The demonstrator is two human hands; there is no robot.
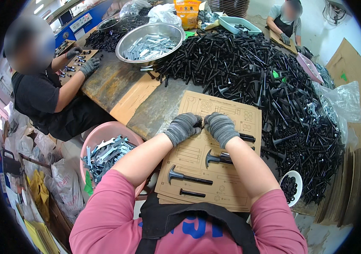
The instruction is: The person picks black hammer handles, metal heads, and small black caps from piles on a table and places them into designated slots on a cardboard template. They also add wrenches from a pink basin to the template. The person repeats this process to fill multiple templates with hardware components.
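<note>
1. Steel basin (133, 35), wide, at far left of table: loose silver tubes, many.
2. Pink tub (108, 129), round, beside table edge, left of card: heap of grey metal wrenches.
3. White bowl (299, 188), small, right of card: small black parts.
4. Green tray (233, 23), shallow, far side of table: a few black parts.
5. Card (214, 101), brown, printed with outlines, directly beneath both hands. Laid on it: near hammer (189, 178); far hammer (215, 159), partly behind right forearm; black bolt (192, 193), close to lower edge.
6. Left hand (182, 127), grey glove: fingers curled inward over card, tips close to those opposite. Small part in grip: cannot tell.
7. Right hand (221, 129), matching glove: fingers bent down, tips bunched, just beside left fingertips. Anything pinched: cannot tell.
</note>
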